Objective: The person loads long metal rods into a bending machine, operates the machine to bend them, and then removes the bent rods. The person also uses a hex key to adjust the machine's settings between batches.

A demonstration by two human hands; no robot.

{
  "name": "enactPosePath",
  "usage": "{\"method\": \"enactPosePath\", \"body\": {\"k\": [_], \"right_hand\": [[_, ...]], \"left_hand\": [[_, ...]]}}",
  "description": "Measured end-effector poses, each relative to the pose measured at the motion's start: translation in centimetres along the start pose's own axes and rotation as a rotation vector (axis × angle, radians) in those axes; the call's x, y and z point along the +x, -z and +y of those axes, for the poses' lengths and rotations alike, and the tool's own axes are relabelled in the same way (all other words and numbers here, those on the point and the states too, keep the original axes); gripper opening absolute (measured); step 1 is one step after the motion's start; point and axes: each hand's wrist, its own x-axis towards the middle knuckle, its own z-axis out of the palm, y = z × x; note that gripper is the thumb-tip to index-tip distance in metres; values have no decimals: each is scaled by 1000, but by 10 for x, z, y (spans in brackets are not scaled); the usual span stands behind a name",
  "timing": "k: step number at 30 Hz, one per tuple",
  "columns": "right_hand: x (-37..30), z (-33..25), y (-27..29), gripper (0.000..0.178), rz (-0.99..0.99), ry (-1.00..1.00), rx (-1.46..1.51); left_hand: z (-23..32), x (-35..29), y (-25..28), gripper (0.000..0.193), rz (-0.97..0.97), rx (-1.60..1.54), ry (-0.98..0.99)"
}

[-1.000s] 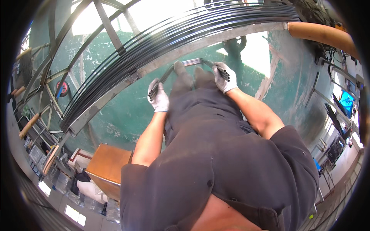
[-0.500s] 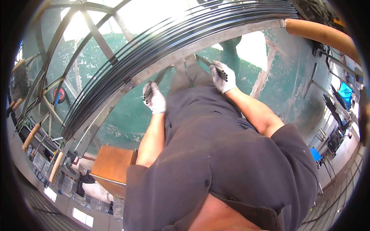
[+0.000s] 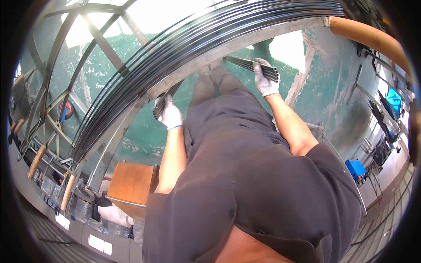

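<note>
My left hand (image 3: 170, 115), in a white knit glove, is closed around a bundle of thin black rods (image 3: 174, 89). My right hand (image 3: 265, 82), gloved the same way, grips a second bundle of several thin black rods (image 3: 239, 62), whose cut ends stick out past the fingers. Both bundles slant up to a grey metal rail (image 3: 193, 70), where their far parts pass out of sight. Along the rail's far side lies a thick layer of long black rods (image 3: 175, 53), which look curved in this view.
A tan wrapped bar (image 3: 366, 37) juts from the rail's right end. At lower left stands a brown wooden box (image 3: 131, 182). Grey metal framework (image 3: 103, 41) rises at upper left over a green worn floor (image 3: 136, 136). A blue box (image 3: 355, 167) is at far right.
My right hand has moved outward to the right, and more of its rods now shows. My left hand has shifted slightly left and down with its bundle.
</note>
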Motion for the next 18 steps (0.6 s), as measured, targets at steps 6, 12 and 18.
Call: {"method": "enactPosePath", "body": {"k": [6, 12, 18], "right_hand": [[-28, -16, -16, 28, -35, 290, -198], [-39, -38, -6, 26, -43, 352, -177], [-25, -36, -1, 21, 53, 474, -132]], "left_hand": [[-8, -31, 1, 37, -47, -10, -161], [16, -31, 5, 36, -14, -116, -286], [17, -20, 11, 28, 25, -64, -172]]}}
